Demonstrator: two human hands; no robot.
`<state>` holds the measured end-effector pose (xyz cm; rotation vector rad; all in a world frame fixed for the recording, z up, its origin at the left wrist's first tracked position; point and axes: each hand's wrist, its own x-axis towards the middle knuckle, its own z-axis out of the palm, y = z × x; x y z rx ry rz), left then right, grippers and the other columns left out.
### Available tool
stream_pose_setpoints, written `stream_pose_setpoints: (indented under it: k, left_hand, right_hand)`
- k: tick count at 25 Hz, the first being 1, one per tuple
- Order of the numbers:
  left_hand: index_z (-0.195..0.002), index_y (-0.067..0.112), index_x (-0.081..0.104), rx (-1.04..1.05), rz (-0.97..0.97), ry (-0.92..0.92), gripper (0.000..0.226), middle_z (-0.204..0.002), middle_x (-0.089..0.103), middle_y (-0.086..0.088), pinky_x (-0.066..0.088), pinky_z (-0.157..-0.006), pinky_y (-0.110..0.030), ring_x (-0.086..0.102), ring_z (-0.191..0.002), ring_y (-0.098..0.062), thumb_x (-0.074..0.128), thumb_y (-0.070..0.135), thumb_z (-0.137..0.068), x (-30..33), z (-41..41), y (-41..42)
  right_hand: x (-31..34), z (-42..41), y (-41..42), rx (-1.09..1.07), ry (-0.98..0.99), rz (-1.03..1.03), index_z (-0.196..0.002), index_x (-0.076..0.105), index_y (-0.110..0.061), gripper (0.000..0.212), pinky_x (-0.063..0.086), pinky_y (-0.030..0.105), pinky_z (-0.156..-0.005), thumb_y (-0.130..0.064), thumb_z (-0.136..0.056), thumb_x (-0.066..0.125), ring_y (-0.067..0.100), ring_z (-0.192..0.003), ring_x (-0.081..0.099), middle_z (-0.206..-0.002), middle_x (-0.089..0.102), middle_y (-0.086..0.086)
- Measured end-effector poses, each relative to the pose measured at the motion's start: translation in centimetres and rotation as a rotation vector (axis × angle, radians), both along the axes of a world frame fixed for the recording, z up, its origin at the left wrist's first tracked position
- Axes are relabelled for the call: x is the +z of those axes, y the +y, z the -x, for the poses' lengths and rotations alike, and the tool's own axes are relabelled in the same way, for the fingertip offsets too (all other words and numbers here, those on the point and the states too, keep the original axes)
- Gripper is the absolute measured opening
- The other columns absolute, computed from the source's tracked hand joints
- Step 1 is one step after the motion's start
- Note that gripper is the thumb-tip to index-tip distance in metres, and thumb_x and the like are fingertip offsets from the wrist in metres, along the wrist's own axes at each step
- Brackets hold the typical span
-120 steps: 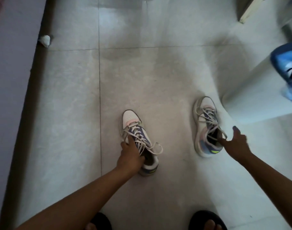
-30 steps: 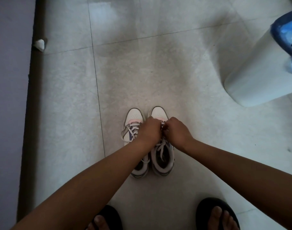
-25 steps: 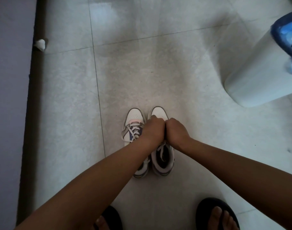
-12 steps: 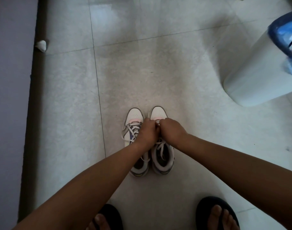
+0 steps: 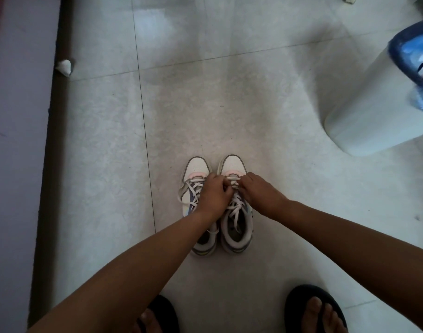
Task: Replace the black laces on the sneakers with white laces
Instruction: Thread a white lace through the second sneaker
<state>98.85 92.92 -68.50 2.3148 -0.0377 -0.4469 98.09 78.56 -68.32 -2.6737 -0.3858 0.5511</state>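
Two white sneakers stand side by side on the tiled floor, toes pointing away from me. The left sneaker and the right sneaker both carry white laces. My left hand and my right hand are over the front of the right sneaker. Their curled fingers pinch the white laces near the lowest eyelets. My left forearm hides the rear of the left sneaker.
A white bin with a blue liner stands at the right. A wall with a dark skirting runs along the left, with a small white scrap beside it. My feet in black sandals are at the bottom edge.
Both sneakers were apart 4.8 s ago and now stand together. Over the last second my hands separated slightly and moved toward the toe of the right sneaker.
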Motion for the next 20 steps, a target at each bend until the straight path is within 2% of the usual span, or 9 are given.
stream_pose_setpoints:
  k: [3, 5, 7, 8, 10, 11, 14, 17, 20]
  left_hand:
    - [-0.093, 0.009, 0.064, -0.076, -0.021, -0.014, 0.011, -0.097, 0.05, -0.004, 0.038, -0.079, -0.023, 0.05, -0.089, -0.016, 0.063, 0.018, -0.087, 0.4, -0.3, 0.9]
    - [-0.081, 0.01, 0.066, -0.191, -0.092, -0.007, 0.015, -0.084, 0.051, -0.002, 0.04, -0.073, -0.028, 0.05, -0.08, -0.014, 0.063, 0.024, -0.087, 1.0, 0.0, 1.4]
    - [-0.063, 0.011, 0.06, -0.289, -0.205, 0.031, 0.029, -0.066, 0.05, -0.004, 0.037, -0.063, -0.029, 0.054, -0.07, -0.02, 0.06, 0.025, -0.088, 1.4, 0.2, 1.5]
    - [-0.06, 0.01, 0.056, -0.334, -0.266, 0.07, 0.031, -0.063, 0.05, -0.005, 0.037, -0.061, -0.029, 0.057, -0.071, -0.025, 0.058, 0.025, -0.088, 1.7, -0.1, 1.3]
    - [-0.066, 0.007, 0.056, -0.424, -0.336, 0.158, 0.028, -0.068, 0.056, -0.009, 0.041, -0.062, -0.032, 0.061, -0.078, -0.028, 0.058, 0.026, -0.087, 2.2, -0.9, 1.2]
    - [-0.075, 0.004, 0.058, -0.456, -0.33, 0.185, 0.026, -0.078, 0.062, -0.012, 0.045, -0.067, -0.033, 0.062, -0.083, -0.027, 0.059, 0.027, -0.086, 2.4, -1.4, 1.2]
    - [-0.116, 0.012, 0.057, -0.558, -0.231, 0.109, 0.033, -0.113, 0.055, -0.01, 0.044, -0.088, -0.037, 0.053, -0.105, -0.024, 0.061, 0.026, -0.087, 2.6, -1.6, 1.6]
    - [-0.116, 0.009, 0.057, -0.647, -0.218, -0.087, 0.029, -0.117, 0.052, -0.01, 0.038, -0.092, -0.035, 0.048, -0.108, -0.024, 0.057, 0.024, -0.091, 2.1, -0.3, 2.3]
    - [-0.107, 0.009, 0.061, -0.719, -0.332, -0.125, 0.027, -0.11, 0.054, -0.009, 0.04, -0.088, -0.036, 0.051, -0.101, -0.023, 0.052, 0.031, -0.094, 1.8, 0.3, 3.4]
  right_hand:
    - [0.8, 0.6, -0.2, -0.231, 0.058, -0.251, -0.095, 0.058, -0.004, 0.011, 0.037, 0.025, -0.076, -0.014, -0.09, 0.059, 0.025, -0.092, 0.052, -0.099, 0.053, 0.013]
    - [0.8, 1.4, 0.0, -0.299, 0.105, -0.27, -0.093, 0.063, -0.006, 0.011, 0.036, 0.02, -0.077, -0.017, -0.088, 0.062, 0.021, -0.094, 0.053, -0.101, 0.054, 0.01]
    - [0.7, 1.5, 0.5, -0.365, 0.129, -0.245, -0.092, 0.067, -0.006, 0.013, 0.033, 0.018, -0.074, -0.017, -0.087, 0.064, 0.02, -0.095, 0.053, -0.103, 0.054, 0.011]
    - [0.7, 1.2, 0.7, -0.386, 0.136, -0.227, -0.091, 0.068, -0.005, 0.014, 0.032, 0.018, -0.072, -0.018, -0.086, 0.065, 0.019, -0.094, 0.053, -0.103, 0.055, 0.012]
    - [0.8, 0.5, 1.0, -0.371, 0.144, -0.183, -0.09, 0.07, -0.004, 0.015, 0.033, 0.019, -0.071, -0.017, -0.086, 0.065, 0.02, -0.092, 0.053, -0.105, 0.055, 0.013]
    - [0.7, 0.3, 1.1, -0.341, 0.146, -0.156, -0.093, 0.069, -0.003, 0.016, 0.036, 0.021, -0.075, -0.017, -0.088, 0.063, 0.023, -0.095, 0.054, -0.107, 0.054, 0.015]
    - [0.3, 0.3, 1.5, -0.226, 0.163, -0.029, -0.113, 0.062, -0.003, 0.026, 0.041, 0.034, -0.09, -0.016, -0.093, 0.051, 0.032, -0.106, 0.05, -0.117, 0.05, 0.02]
    - [0.0, 0.6, 1.7, -0.153, 0.142, 0.027, -0.111, 0.059, -0.002, 0.025, 0.037, 0.035, -0.09, -0.013, -0.093, 0.047, 0.034, -0.111, 0.045, -0.116, 0.051, 0.022]
    - [0.2, 0.8, 1.5, -0.278, 0.161, -0.084, -0.102, 0.061, -0.002, 0.018, 0.037, 0.033, -0.094, -0.016, -0.092, 0.053, 0.032, -0.11, 0.047, -0.116, 0.048, 0.02]
